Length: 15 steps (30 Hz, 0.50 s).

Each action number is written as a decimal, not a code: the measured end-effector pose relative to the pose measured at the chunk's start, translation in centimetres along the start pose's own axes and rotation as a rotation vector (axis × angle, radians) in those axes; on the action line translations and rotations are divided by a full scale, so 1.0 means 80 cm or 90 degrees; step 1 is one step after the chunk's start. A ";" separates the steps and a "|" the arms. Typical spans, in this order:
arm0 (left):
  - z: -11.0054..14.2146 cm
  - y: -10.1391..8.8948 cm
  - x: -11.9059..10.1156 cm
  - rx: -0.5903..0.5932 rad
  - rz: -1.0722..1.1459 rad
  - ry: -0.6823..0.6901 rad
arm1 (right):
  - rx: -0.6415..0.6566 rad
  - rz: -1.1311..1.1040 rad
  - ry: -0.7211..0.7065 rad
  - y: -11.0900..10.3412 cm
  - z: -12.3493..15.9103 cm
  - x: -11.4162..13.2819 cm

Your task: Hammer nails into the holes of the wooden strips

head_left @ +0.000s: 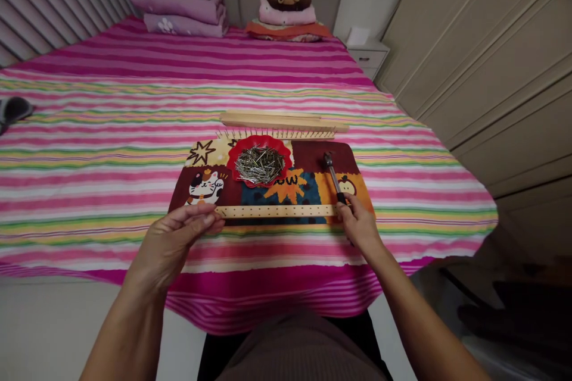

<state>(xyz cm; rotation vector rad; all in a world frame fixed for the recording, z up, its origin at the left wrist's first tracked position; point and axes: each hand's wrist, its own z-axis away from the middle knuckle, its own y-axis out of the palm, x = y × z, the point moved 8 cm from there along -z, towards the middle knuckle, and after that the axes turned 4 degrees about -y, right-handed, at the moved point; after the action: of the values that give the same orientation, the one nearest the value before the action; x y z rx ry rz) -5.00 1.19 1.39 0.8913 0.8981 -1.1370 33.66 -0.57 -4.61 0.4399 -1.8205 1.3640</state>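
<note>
A pale wooden strip (277,211) with rows of small dark holes lies crosswise on a patterned mat (232,190). At its left end, the thumb and fingers of my left hand (185,229) are pinched together; a thin dark nail-like line shows beside the fingertips. My right hand (360,223) is closed round the black handle of a hammer (332,172), whose metal head points away from me. That hand also covers the right end of the strip. Just beyond the strip, a red scalloped bowl (231,161) holds a heap of nails (260,165).
Behind the bowl lies a wooden strip with a row of upright nails (277,133), and farther back are plain wooden strips (277,119). Striped cloth (134,178) covers the bed. Folded bedding (179,6) and a pillow stack (288,15) are at the far end. A dark object (15,112) sits far left.
</note>
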 end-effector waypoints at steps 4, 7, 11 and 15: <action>-0.002 -0.014 0.020 -0.070 0.023 0.012 | 0.002 -0.009 -0.005 0.001 0.000 -0.002; -0.005 -0.019 0.045 -0.116 0.049 0.019 | 0.001 -0.005 -0.012 0.000 0.000 -0.002; -0.006 -0.018 0.074 -0.181 0.051 0.028 | 0.000 0.002 -0.015 0.000 0.000 -0.002; -0.009 -0.014 0.084 -0.233 -0.020 0.098 | 0.000 0.010 -0.019 0.000 -0.001 -0.004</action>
<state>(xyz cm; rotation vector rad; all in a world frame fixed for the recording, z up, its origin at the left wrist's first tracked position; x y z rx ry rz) -4.98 -0.75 -5.18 0.6703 1.2052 -0.8987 33.88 -0.57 -4.89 0.4489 -1.8516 1.3746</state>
